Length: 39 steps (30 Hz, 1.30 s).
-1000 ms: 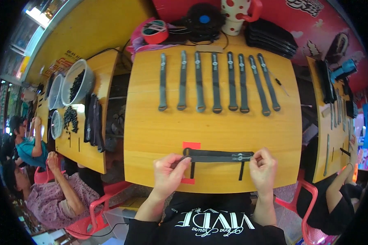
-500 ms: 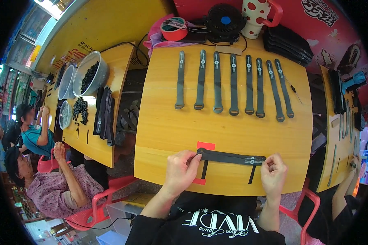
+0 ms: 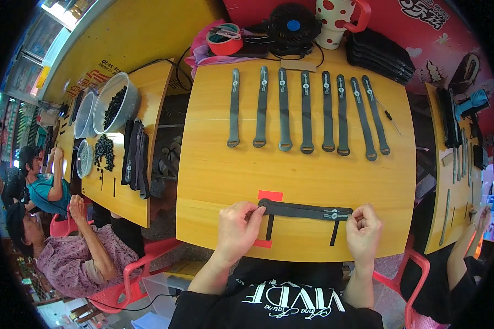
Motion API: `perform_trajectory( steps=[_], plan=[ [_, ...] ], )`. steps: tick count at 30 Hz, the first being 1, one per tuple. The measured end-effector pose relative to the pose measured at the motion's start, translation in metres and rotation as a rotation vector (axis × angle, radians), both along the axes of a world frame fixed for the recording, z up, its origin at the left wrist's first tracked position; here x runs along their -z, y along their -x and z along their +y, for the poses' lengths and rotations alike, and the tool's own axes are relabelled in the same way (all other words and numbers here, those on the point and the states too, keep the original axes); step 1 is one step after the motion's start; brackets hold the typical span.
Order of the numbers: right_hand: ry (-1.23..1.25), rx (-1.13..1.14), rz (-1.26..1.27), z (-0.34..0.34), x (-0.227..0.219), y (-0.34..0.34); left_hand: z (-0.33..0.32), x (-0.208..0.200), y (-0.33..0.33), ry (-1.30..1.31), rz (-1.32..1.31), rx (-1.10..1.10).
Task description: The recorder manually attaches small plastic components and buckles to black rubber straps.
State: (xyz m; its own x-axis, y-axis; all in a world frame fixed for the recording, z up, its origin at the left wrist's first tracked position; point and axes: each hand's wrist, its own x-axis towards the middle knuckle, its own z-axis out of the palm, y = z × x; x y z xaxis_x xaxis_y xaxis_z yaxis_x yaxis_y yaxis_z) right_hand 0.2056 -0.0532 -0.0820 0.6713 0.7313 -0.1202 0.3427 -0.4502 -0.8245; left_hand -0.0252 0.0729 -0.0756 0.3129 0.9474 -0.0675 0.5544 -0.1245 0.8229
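Observation:
A folded dark grey strap [image 3: 304, 210] with a pale printed mark near its right end stretches crosswise between my hands at the table's near edge. My left hand [image 3: 237, 226] pinches its left end between thumb and fingers. At the other end, the fingertips of my right hand [image 3: 363, 230] are closed on the strap. It crosses over two short black lines, the left line [image 3: 270, 227] and the right line [image 3: 334, 234]. Red tape [image 3: 270, 195] shows just beyond its left end, and another red piece [image 3: 256, 243] lies nearer me.
Several flat straps [image 3: 306, 115] with slotted ends lie in a row across the wooden table [image 3: 219, 181]. A thin tool [image 3: 388, 116] rests right of them. Behind stand a fan [image 3: 292, 27], a dotted cup [image 3: 329, 24] and stacked black pouches [image 3: 380, 57]. Co-workers sit at side tables.
The view has shifted slightly. My hands keep the same pinch on both ends of the strap, which lies in nearly the same place over the lines.

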Motion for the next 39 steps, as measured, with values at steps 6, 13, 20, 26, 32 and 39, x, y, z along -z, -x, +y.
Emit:
perform_trajectory(
  steps=[6,13,20,26,32,39],
  plan=[
    [-0.007,0.024,0.028,0.002,-0.002,0.002,0.001,-0.001,0.000,-0.023,0.030,0.005],
    [-0.075,0.008,-0.028,0.001,0.005,0.002,0.002,0.002,0.000,-0.001,0.024,0.000],
    [-0.076,0.022,-0.010,-0.002,0.007,0.001,0.003,-0.002,-0.001,-0.004,0.075,0.008],
    [-0.062,0.010,0.000,0.001,0.003,0.003,0.002,-0.002,0.004,-0.063,0.140,0.002],
    [-0.143,0.015,-0.029,0.004,0.004,0.005,-0.011,-0.005,0.008,-0.331,0.198,0.015],
    [-0.160,-0.003,-0.009,0.002,0.000,0.002,-0.020,-0.010,0.011,-0.522,0.248,0.476]
  ],
)
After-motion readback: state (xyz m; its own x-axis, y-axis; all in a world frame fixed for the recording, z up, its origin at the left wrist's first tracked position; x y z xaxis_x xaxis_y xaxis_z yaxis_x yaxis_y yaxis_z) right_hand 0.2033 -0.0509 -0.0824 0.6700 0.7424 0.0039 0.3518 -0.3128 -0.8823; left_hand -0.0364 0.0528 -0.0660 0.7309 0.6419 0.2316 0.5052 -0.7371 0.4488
